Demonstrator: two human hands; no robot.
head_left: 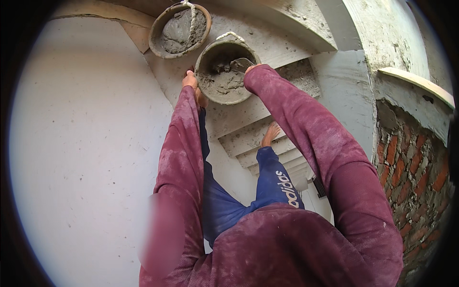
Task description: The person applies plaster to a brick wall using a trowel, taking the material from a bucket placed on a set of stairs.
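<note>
A round bucket (201, 85) of wet grey mortar (224, 82) stands in front of me on the stair landing, with a white rope handle (230, 35). Over its right rim, my right hand (251, 68) is closed on a trowel (241, 64), whose blade dips toward the mortar; the sleeve covers part of the grip. My left hand (190, 80) is closed beside the bucket's left rim. A small dark thing shows at its fingers, and I cannot make out what it is. A second mortar bucket (154, 40) sits farther back to the left, its rope handle (193, 19) across it.
Concrete steps (248, 136) descend below the bucket, with my bare foot (271, 134) on one. A smooth pale wall (86, 134) fills the left side. At right are a grey plastered wall (346, 95) and exposed red brickwork (413, 167). Mortar-spattered steps rise behind the buckets.
</note>
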